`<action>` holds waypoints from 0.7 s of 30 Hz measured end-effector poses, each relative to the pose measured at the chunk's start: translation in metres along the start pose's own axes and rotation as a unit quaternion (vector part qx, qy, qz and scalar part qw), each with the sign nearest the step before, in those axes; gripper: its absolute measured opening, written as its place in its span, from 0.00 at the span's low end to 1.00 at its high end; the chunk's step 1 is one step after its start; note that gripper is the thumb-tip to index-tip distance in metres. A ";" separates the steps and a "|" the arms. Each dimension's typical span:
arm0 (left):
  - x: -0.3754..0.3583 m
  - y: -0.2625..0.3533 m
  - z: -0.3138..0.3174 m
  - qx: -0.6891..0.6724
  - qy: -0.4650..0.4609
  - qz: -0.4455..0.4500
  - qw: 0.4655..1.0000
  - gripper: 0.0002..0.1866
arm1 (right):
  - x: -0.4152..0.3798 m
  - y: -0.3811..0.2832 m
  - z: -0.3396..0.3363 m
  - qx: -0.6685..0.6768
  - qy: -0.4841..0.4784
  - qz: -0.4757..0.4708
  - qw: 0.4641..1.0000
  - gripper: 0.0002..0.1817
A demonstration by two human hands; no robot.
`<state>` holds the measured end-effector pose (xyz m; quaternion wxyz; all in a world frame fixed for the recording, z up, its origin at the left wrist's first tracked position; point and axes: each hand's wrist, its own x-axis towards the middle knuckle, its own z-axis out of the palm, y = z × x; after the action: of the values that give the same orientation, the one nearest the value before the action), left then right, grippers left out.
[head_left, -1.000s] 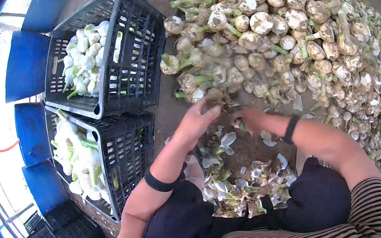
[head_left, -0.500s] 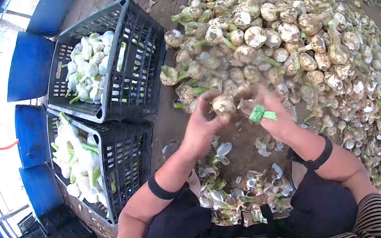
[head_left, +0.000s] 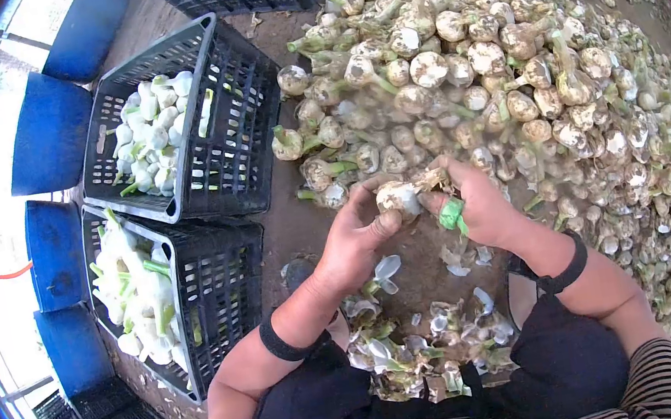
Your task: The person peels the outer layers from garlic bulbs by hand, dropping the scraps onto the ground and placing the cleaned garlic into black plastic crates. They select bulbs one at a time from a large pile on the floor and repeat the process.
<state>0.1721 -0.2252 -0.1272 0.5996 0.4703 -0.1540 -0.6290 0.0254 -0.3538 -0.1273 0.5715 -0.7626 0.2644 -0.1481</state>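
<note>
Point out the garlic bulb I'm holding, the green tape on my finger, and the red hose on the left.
Garlic bulb [head_left: 395, 197]: head view, its rounded side.
Green tape [head_left: 451, 213]: head view, its wrapped band.
Red hose [head_left: 2, 276]: head view, its sagging middle.

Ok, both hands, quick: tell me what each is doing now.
Left hand: closed around a garlic bulb.
Right hand: fingers at the same bulb's stem side, green wrap on its thumb or finger.

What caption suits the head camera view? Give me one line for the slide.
Left hand and right hand on one garlic bulb beside a soiled heap, near crates of whiter bulbs.
</note>
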 end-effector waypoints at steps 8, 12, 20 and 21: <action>0.012 -0.004 -0.008 -0.147 0.063 -0.101 0.982 0.25 | 0.006 0.008 -0.002 -0.069 0.014 -0.098 0.993 0.14; 0.007 -0.003 -0.001 -0.036 0.080 -0.066 0.994 0.30 | 0.006 0.012 0.002 0.055 -0.004 -0.080 0.995 0.12; 0.008 0.009 -0.004 -0.162 -0.056 -0.037 0.984 0.31 | 0.004 0.019 0.003 0.629 0.025 0.180 0.756 0.10; 0.006 0.013 -0.002 -0.131 -0.061 -0.036 0.989 0.32 | 0.005 0.011 -0.001 0.639 0.045 0.170 0.749 0.11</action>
<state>0.1825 -0.2332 -0.1208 0.6222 0.3535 -0.0897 -0.6927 0.0267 -0.3600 -0.1383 0.9285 -0.1540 0.2586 -0.2176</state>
